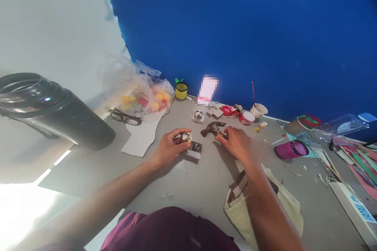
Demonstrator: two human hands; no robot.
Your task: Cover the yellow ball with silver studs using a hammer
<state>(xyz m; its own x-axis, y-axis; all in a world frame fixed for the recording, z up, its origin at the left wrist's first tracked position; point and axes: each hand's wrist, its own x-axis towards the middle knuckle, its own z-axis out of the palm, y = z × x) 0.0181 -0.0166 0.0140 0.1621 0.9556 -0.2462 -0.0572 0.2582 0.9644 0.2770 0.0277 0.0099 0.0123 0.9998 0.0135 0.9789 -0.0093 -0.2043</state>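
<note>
Between the thumb and fingers of my left hand (171, 145) is a small round ball (185, 137) with a shiny silver, mirror-like surface and some yellow. Just below it on the table sits a small white box (193, 154) filled with dark glittering bits. My right hand (237, 141) is closed around the handle of a claw hammer (213, 128), whose head points left and lies near the tabletop. The palm hides most of the handle. Farther back, a second silvery ball (198, 115) rests on a small white base.
A large dark bottle (59, 113) stands at left, near eyeglasses (125, 117) and a clear bag (147, 94). Behind are a paper cup (258, 110) and red paint jar (246, 118). A cloth (285, 204) lies under my right forearm; a power strip (350, 204) is far right.
</note>
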